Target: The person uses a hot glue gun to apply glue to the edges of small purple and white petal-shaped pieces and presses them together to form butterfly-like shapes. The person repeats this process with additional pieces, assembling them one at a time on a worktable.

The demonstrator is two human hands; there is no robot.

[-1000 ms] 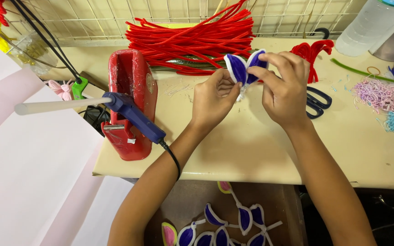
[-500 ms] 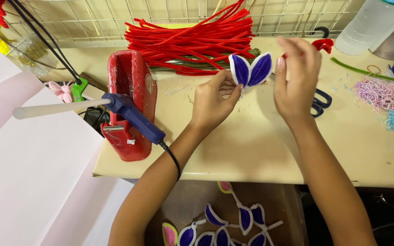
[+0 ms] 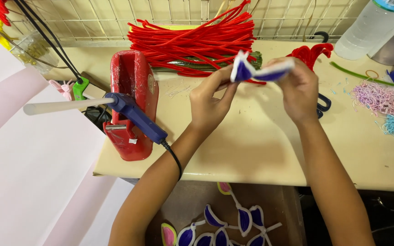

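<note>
Currently I am holding both hands above the cream table (image 3: 261,150): the left hand (image 3: 210,102) is pinching one end of the blue-and-white petal piece (image 3: 258,70), the right hand (image 3: 299,89) is gripping the other. Judging by its look, it is handling light and bendable, so I am favouring the wire edges.

Two hands (image 3: 210,107), one glue gun (image 3: 135,116), one water bottle (image 3: 370,29), one red stand (image 3: 133,91)
</note>
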